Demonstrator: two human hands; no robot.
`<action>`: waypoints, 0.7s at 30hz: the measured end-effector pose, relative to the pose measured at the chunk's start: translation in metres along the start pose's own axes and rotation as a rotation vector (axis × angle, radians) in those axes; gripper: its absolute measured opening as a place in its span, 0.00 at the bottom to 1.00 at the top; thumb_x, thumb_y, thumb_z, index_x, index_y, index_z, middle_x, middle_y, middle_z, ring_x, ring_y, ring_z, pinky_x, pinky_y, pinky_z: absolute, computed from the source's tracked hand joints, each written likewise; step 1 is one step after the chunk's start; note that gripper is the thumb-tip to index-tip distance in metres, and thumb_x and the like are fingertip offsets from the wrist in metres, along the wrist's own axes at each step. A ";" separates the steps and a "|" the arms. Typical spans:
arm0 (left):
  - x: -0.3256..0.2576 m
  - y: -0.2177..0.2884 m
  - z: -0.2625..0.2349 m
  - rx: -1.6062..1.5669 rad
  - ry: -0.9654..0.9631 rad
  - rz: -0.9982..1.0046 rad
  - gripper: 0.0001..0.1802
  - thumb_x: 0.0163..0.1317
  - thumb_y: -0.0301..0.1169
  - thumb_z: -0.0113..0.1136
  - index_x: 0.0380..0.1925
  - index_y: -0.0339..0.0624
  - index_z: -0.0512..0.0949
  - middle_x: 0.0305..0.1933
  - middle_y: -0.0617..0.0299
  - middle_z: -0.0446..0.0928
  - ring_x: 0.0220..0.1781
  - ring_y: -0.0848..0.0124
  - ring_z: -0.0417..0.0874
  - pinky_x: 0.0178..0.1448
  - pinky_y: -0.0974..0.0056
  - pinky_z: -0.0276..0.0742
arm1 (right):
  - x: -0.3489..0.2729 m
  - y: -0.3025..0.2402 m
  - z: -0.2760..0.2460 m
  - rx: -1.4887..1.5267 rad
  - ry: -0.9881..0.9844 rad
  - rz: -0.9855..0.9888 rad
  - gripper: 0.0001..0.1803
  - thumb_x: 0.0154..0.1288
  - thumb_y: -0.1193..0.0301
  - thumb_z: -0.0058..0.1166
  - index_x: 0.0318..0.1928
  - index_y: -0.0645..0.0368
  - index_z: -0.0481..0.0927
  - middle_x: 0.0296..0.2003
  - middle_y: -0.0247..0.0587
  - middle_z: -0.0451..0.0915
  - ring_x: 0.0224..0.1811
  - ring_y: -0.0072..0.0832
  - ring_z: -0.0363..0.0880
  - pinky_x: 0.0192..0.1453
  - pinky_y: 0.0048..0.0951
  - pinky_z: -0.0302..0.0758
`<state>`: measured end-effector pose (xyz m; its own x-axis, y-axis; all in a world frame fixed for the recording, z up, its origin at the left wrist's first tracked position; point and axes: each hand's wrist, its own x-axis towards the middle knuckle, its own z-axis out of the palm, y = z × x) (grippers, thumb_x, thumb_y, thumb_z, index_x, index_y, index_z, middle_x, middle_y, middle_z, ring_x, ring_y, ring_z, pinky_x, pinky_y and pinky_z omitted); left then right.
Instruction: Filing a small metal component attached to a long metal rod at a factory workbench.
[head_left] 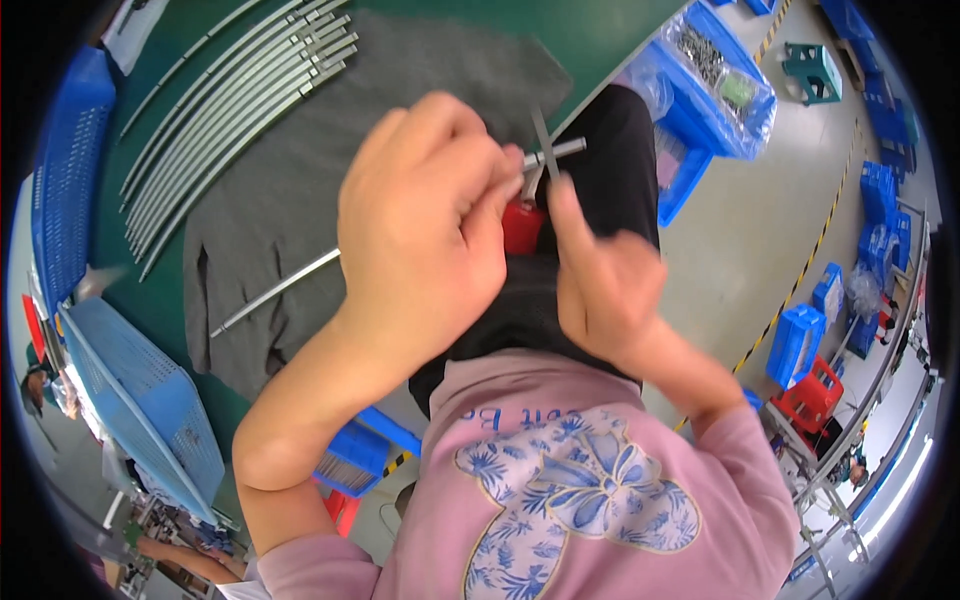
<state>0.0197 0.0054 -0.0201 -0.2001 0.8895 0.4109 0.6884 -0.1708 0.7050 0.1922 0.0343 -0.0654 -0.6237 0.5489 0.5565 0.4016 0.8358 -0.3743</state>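
Around your bench: rods, cloth and blue bins

You have a row of metal rods (235, 90) lying at the far left of the green table (600, 30), a grey cloth (300, 190) spread beside them, and a blue bin (715, 85) of bagged parts to your right.

A clear plastic bag of small metal parts (712, 52) lies in the blue bin (700, 125), upper right. No labels, signs or screens are visible.

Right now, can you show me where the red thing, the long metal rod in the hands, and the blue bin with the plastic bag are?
red thing (521, 226), head view, its red body showing between both hands.
metal rod (275, 291), head view, mid-shaft over the grey cloth.
blue bin (690, 135), head view, its near blue wall.
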 end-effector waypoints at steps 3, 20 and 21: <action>-0.001 0.000 -0.006 -0.010 -0.020 -0.020 0.07 0.42 0.18 0.63 0.21 0.39 0.76 0.26 0.60 0.71 0.28 0.60 0.72 0.31 0.60 0.67 | 0.022 -0.001 0.009 0.069 0.089 0.001 0.35 0.34 0.82 0.50 0.53 0.66 0.79 0.08 0.26 0.57 0.07 0.20 0.56 0.15 0.25 0.57; -0.002 -0.003 -0.007 0.036 -0.068 0.027 0.08 0.46 0.13 0.64 0.23 0.33 0.74 0.28 0.57 0.71 0.27 0.66 0.72 0.31 0.67 0.68 | -0.008 -0.009 -0.003 0.051 -0.042 0.089 0.33 0.39 0.81 0.52 0.54 0.64 0.79 0.11 0.28 0.61 0.09 0.23 0.58 0.17 0.27 0.59; 0.003 -0.003 -0.006 0.038 -0.060 0.028 0.08 0.46 0.13 0.64 0.23 0.33 0.74 0.28 0.57 0.71 0.27 0.66 0.72 0.31 0.67 0.68 | -0.017 -0.008 -0.009 0.103 -0.098 0.138 0.33 0.39 0.81 0.52 0.54 0.64 0.79 0.11 0.28 0.61 0.09 0.23 0.58 0.16 0.27 0.59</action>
<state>0.0135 0.0059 -0.0176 -0.1393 0.9084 0.3941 0.7193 -0.1807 0.6707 0.2059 0.0182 -0.0654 -0.6313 0.6508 0.4218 0.4207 0.7443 -0.5187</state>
